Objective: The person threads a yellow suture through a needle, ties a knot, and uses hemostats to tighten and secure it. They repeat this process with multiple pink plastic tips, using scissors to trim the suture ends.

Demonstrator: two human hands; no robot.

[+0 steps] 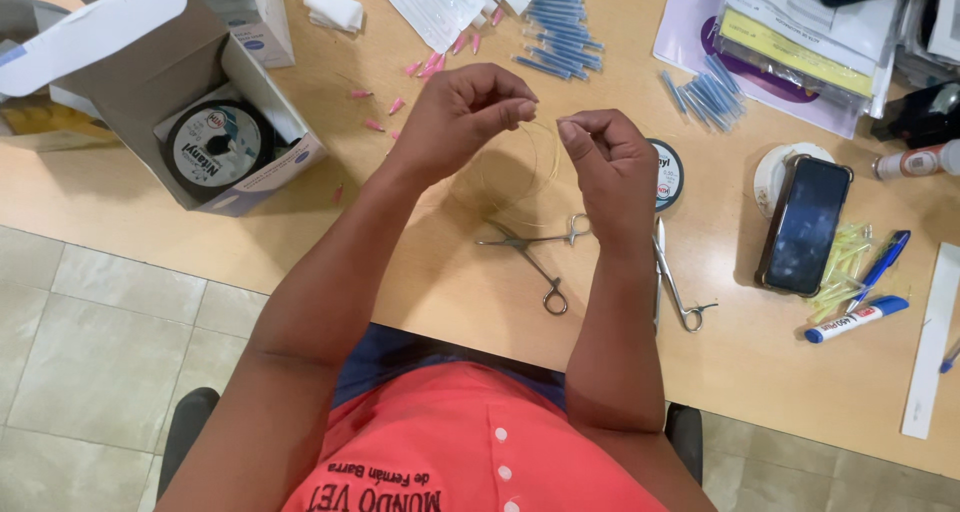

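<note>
Seated person in a coral shirt (470, 462) at the near edge of a light wood table (480, 322); both forearms rise over it. Just past the near edge, between the wrists, a pair of needle-holder forceps (535, 257) lies flat, ring handles toward the person; a second scissor-like instrument (672, 284) lies just right of the right forearm. Above these, held up off the table, the left hand (455, 122) and right hand (610, 162) are each pinched narrow, fingertips closed on a fine pale thread (515, 167) that hangs in a loose coil between and below them. A small black round spool (665, 172) sits partly hidden behind the right hand. Toward the right edge: a dark phone (805, 227) propped against a white tape roll (775, 172), yellow needle caps (840, 267) beside it, a blue pen (882, 262), a white-and-blue marker (855, 320), and a white paper strip (930, 342) at the edge itself. Toward the left edge, an open cardboard box (215, 102) with flaps up holds one black-and-white thread reel (218, 147) lying flat inside. Farther back, pink needle hubs (420, 72) are scattered mid-table, with blue capped needles (560, 22) in heaps behind them and a second heap (705, 97) to the right. At the far edge: sealed white packets (435, 2) and a small white pad (335, 10). Far right corner: stacked papers in clear sleeves (800, 42).
</note>
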